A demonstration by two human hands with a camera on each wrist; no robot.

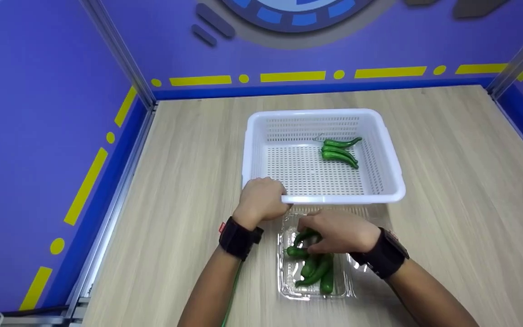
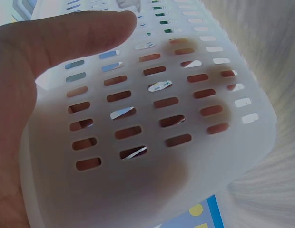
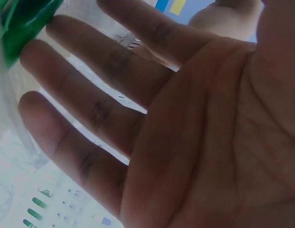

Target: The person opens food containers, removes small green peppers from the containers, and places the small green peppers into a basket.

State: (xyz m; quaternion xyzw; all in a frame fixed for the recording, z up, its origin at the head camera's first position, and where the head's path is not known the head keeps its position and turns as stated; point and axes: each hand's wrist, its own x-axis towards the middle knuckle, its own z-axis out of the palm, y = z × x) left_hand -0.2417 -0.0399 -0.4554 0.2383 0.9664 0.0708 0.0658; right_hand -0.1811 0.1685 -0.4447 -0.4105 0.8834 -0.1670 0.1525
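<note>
My left hand (image 1: 261, 197) grips the near left corner of a white slotted plastic basket (image 1: 341, 199). In the left wrist view its thumb (image 2: 90, 35) lies along one face of the basket wall (image 2: 152, 180), and skin shows through the slots. Three green chili peppers (image 1: 339, 156) lie in the basket's right part. Nearer to me, a clear plastic box (image 1: 284, 290) holds several green peppers (image 1: 318, 271). Above the box, my right hand (image 1: 341, 231) reaches down with fingers extended. Their tips are by a green pepper (image 3: 26, 21) in the right wrist view.
The basket and the box stand on a light wood-grain table (image 1: 189, 181). A blue panel (image 1: 288, 59) with yellow marks rises behind it, with another panel (image 1: 61, 136) on the left. Beside the left forearm runs a thin green cord (image 1: 232, 290).
</note>
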